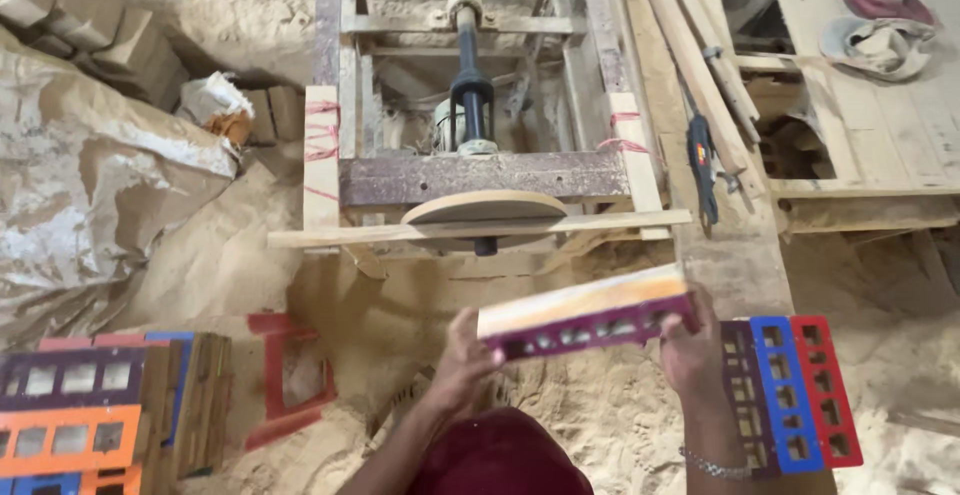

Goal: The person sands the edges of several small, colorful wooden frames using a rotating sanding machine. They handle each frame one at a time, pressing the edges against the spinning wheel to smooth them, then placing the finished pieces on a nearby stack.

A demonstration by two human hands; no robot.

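The sander (470, 170), a rusty steel and timber frame with a round flat wooden disc (485, 207) at its front, stands as the landmark in the middle, on a floor (240, 255) deep in soft sawdust. Left of the sander, crumpled sacking (90, 195) and rough bricks (90, 25) close that side in. Right of it a plank bench (880, 125) carries loose slats (700, 55) and a cloth bundle (880, 45), and its edge runs close beside the frame. In front of the sander a thin batten (480, 230) juts out past the frame on both sides, just under the disc; between it and the person lies open sawdust, the only free room. Low to the sander's left sits a stack of painted cut-out boards (80, 415), purple and orange, with a red piece (290, 375) half sunk in dust beside it. Low to its right lie purple, blue and red boards (790, 395), side by side. Just in front of the disc, apart from it, a board (585, 315) is held level: pale face up, purple edge pierced with square holes. The left hand (465, 355) grips its left end and the right hand (690, 350) its right end, both closed on it.
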